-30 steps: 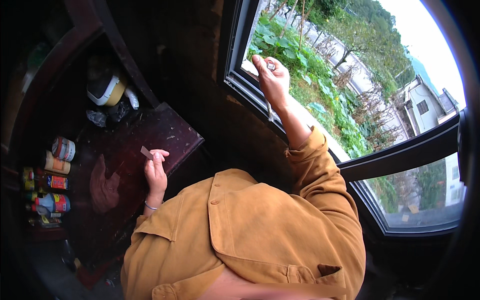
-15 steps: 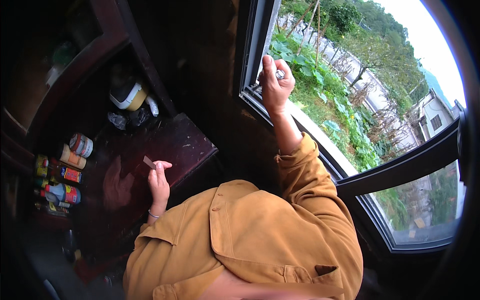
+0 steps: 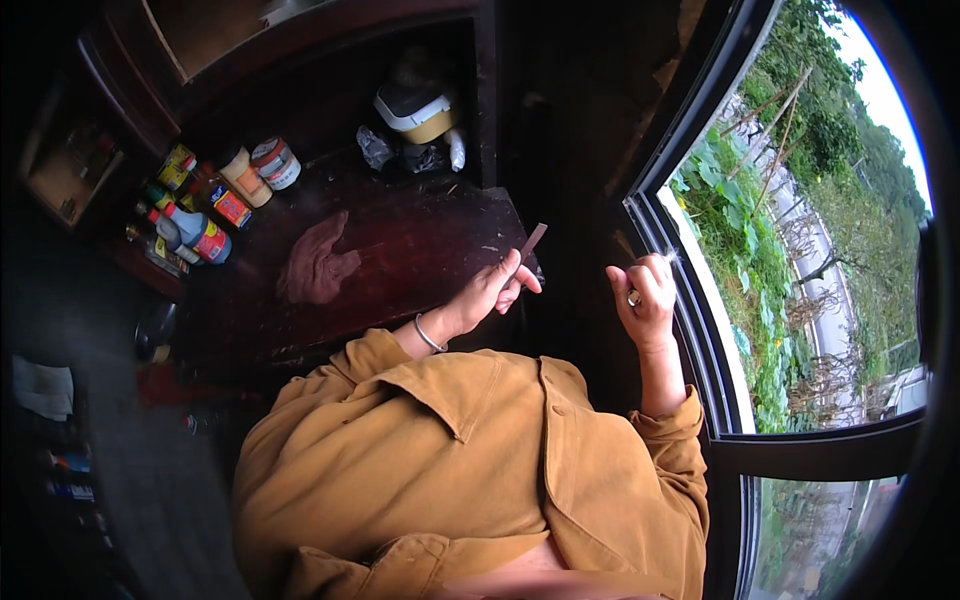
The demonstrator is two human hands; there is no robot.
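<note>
My left hand (image 3: 488, 294), with a bangle (image 3: 430, 336) on its wrist, is closed on a thin flat brown strip (image 3: 534, 241) that sticks up past the fingers. It is beside the right corner of the dark red tabletop (image 3: 420, 235). My right hand (image 3: 648, 302) is a fist next to the window frame (image 3: 690, 300), closed around a small silvery object (image 3: 633, 297). Only the round end of that object shows, so its kind is unclear. A gap separates the two hands.
A crumpled brown cloth (image 3: 318, 262) lies on the tabletop. Several bottles and jars (image 3: 228, 200) stand at its left. At the back sit a white-and-yellow container (image 3: 418, 115) and plastic bags (image 3: 375, 148). Greenery (image 3: 735, 190) shows through the window opening at the right.
The view has turned, so the table appears farther right. My right hand has come back from the window opening toward my body. My left hand, with the strip, has moved right, closer to it.
</note>
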